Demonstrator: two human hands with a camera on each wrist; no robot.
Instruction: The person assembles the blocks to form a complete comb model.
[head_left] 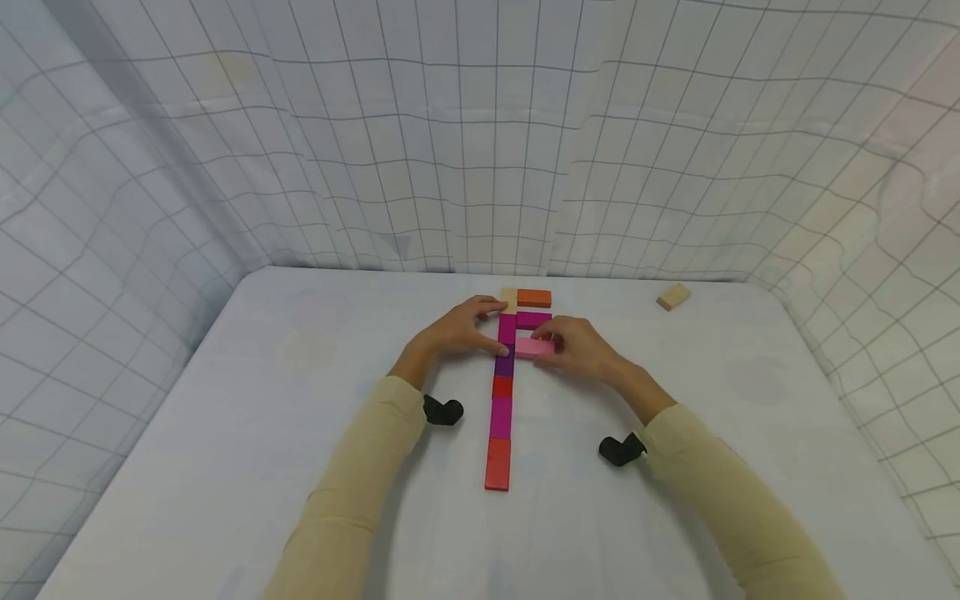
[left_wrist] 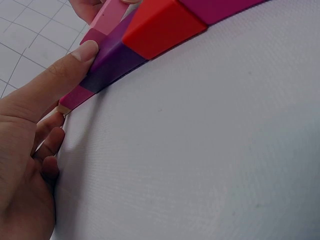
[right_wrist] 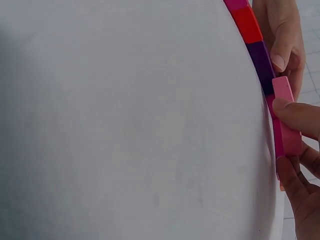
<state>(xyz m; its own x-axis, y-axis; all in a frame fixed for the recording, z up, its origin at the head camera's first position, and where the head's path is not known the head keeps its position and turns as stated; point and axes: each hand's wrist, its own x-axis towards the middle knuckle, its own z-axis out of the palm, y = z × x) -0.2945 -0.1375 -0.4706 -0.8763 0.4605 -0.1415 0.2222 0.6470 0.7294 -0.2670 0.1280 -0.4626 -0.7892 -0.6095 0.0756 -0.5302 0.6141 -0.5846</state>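
Observation:
A straight row of coloured blocks runs along the table, away from the person. My left hand lies at its left side, thumb touching the purple block and fingertips by the tan block at the far end. Between these two sits a magenta block. On the row's right side, my right hand pinches a pink block between thumb and fingers, crosswise beside the purple block. Beyond it, a second magenta block and an orange block stick out to the right from the row.
Nearer the person, the row continues with a red block, another magenta block and a red-orange block. A loose tan block lies at the back right of the white table. Gridded white cloth hangs around it.

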